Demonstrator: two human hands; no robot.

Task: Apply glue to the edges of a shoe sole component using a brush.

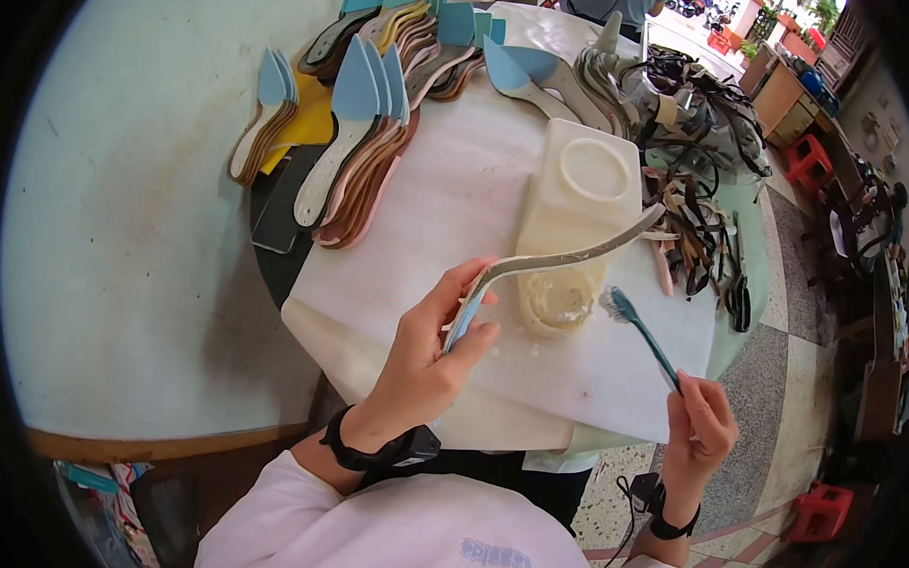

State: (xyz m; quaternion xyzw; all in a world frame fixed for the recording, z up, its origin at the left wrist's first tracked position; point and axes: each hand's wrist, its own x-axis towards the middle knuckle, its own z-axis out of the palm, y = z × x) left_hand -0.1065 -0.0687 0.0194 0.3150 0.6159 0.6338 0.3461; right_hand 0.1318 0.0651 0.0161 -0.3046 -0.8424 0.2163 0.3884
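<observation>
My left hand (438, 329) is closed around the blue end of a curved shoe insole (566, 256), which is turned edge-on and slants up to the right. In my right hand (703, 423) is a teal toothbrush (643, 331), gripped by the end of its handle, its bristle head pointing up and left. The bristles look wet and whitish and stay apart from the insole. Behind the insole lies a cream plastic container (593, 174) with a cut-open hollow (557, 303) holding pale, glue-like paste. The insole hides part of the container.
Stacks of insoles with blue ends (354, 150) line the far left of the white-covered table (458, 174), beside a yellow sheet (305, 119). Dark straps and strips (697, 227) pile up at the right. Red stools (822, 512) stand on the floor.
</observation>
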